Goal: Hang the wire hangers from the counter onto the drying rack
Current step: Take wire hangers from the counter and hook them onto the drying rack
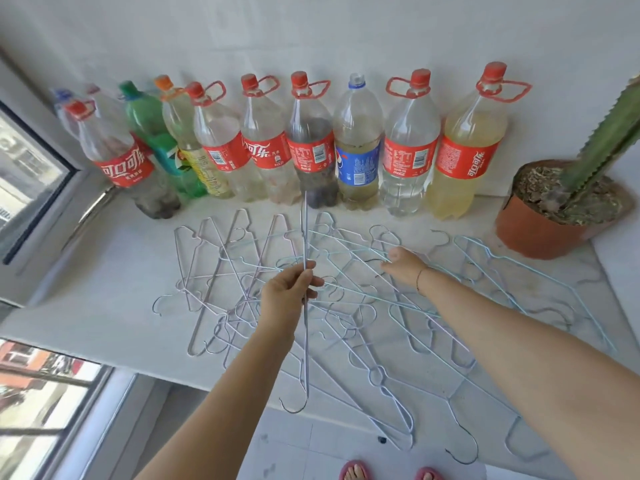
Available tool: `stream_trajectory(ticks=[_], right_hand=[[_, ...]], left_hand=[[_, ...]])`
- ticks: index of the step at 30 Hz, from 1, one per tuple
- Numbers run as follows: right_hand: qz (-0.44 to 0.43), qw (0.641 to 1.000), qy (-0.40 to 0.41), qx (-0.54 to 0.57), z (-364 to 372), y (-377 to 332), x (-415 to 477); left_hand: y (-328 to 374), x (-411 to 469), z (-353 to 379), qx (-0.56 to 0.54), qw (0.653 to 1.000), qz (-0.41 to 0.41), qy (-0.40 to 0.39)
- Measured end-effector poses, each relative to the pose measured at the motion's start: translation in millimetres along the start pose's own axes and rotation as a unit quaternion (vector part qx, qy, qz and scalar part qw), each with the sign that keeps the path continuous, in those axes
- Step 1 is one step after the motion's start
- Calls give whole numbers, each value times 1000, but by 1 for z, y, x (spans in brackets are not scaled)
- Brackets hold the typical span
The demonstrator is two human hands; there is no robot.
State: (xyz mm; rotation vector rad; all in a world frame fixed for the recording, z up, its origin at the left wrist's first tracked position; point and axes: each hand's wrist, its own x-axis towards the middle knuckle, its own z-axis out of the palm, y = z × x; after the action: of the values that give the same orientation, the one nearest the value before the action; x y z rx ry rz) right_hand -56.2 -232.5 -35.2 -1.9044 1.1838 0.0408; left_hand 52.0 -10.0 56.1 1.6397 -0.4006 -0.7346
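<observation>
Head view: one wire hanger (305,271) is pinched edge-on between the thumb and fingers of the left hand (289,292), lifted above the counter (104,289), its hook hanging down past the counter's front edge. The right hand (403,263) is laid on the heap of wire hangers (363,306) spread over the counter, fingers curled onto a pale blue one; a firm grasp cannot be told. Bottles (311,150) are lined against the wall.

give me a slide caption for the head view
Left hand holds one wire hanger; right hand reaches into the hanger pile.
</observation>
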Motion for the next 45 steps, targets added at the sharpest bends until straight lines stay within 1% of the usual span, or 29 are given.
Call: stream_trajectory(ticks=[3,7,8,10,13,15,17,19,22,25,26,28,33,36,40,42,45], right_hand=[[6,999,-14,-37,3,1,5],[13,1000,-10,-23,3,0,1],[14,1000,-23,14,2,-3,-4],[13,991,-48,128,2,-7,-14],[13,955,-93,282,-3,-24,-36],[7,940,-134,312,-7,-38,-48],[-23,943,-153,296,-9,-54,-61],[-59,949,-136,278,-12,-70,-76],[-135,964,-52,224,-24,-91,-96],[-214,969,52,112,-47,-105,-109],[-237,966,72,79,-55,-109,-114],[-283,955,86,35,-71,-119,-128],[-351,935,47,-27,-91,-130,-157],[-376,925,18,-53,-87,-132,-172],[-425,903,-55,-15,-64,-149,-206],[-441,891,-104,14,-49,-156,-225],[-465,871,-159,24,-23,-169,-252]], left_hand=[[2,4,-9,-6,1000,-3,4],[3,5,-16,-19,1000,-10,4],[2,5,-18,-19,1000,-12,4],[2,5,-20,-14,1000,-17,2],[5,3,-22,-17,1000,-18,-4],[10,1,-23,-19,1000,-14,-4],[17,-1,-26,-23,1000,-4,-6],[25,-2,-30,-28,1000,11,-4],[43,-6,-44,-50,998,40,10],[66,-13,-64,-57,995,79,30],[74,-17,-71,-56,993,92,40],[87,-27,-86,-55,990,113,67],[107,-61,-119,-32,982,147,111],[111,-92,-125,-35,984,142,104],[106,-143,-112,-101,985,114,74],[99,-171,-106,-142,983,99,66],[86,-215,-100,-186,977,78,63]])
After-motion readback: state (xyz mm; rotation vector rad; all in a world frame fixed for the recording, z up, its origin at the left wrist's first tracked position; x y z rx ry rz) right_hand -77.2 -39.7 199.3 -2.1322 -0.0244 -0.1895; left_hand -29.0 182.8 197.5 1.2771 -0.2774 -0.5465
